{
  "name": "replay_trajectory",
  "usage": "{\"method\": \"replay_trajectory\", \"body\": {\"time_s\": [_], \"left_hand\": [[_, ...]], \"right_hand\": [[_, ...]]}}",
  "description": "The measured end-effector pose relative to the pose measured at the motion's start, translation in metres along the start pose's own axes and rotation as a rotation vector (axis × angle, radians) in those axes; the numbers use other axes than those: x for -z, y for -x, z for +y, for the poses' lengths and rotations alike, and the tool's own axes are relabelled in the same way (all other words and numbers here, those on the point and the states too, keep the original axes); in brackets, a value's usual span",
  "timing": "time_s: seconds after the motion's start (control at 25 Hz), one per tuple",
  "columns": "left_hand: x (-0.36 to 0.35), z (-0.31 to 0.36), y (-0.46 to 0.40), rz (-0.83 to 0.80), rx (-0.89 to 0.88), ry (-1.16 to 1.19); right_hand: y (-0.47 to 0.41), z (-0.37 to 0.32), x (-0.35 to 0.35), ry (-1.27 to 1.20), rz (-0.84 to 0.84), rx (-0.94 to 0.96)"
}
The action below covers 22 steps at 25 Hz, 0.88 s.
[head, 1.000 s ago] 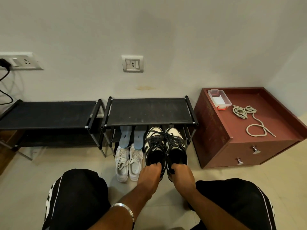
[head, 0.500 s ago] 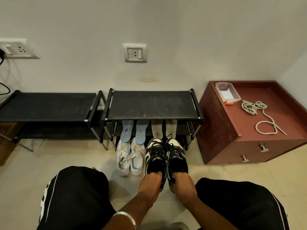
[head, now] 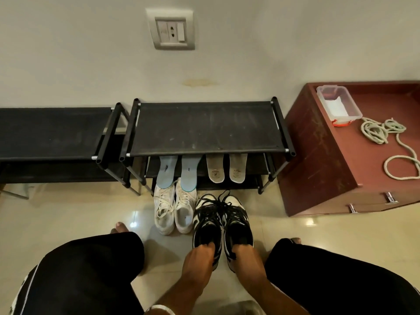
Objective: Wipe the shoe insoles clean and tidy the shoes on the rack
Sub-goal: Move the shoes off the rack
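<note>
Gripping black shoes [head: 222, 220] by their heels, left hand [head: 200, 258] and right hand [head: 246, 258] keep the pair aligned before the rack's [head: 204, 128] front edge.

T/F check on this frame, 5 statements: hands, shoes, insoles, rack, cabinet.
1. Each hand grips one black shoe: left hand on the left black shoe, right hand on the right black shoe. True.
2. The white shoes sit on the rack's top shelf. False: they stand on the floor, left of the black pair.
3. Four insoles lean under the top shelf: two blue insoles, two beige insoles. True.
4. The rope lies on the floor. False: it lies on the red cabinet.
5. The plastic box stands on the cabinet. True.
</note>
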<state>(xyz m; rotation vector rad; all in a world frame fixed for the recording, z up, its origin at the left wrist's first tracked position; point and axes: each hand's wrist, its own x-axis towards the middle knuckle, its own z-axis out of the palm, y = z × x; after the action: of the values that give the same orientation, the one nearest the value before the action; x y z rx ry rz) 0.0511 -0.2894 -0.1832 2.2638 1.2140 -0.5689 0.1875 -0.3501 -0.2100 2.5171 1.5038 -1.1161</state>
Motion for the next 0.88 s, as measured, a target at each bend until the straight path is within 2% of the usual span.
{"method": "replay_trajectory", "body": {"time_s": [0.08,0.2,0.28,0.64,0.88], "left_hand": [[-0.004,-0.006,-0.018,-0.016,0.018,0.016],[-0.005,-0.009,-0.045,-0.025,0.04,0.055],[-0.004,-0.009,-0.067,-0.018,0.058,0.094],[-0.003,-0.02,-0.161,0.07,0.044,0.005],[-0.016,-0.025,-0.195,0.034,0.081,0.064]], "right_hand": [[-0.022,0.002,-0.003,0.047,-0.116,-0.042],[-0.047,0.005,-0.003,0.047,-0.154,-0.081],[-0.065,0.004,0.0,0.056,-0.144,-0.069],[-0.152,0.008,0.011,0.024,-0.047,-0.109],[-0.183,0.01,0.001,0.034,-0.037,-0.089]]}}
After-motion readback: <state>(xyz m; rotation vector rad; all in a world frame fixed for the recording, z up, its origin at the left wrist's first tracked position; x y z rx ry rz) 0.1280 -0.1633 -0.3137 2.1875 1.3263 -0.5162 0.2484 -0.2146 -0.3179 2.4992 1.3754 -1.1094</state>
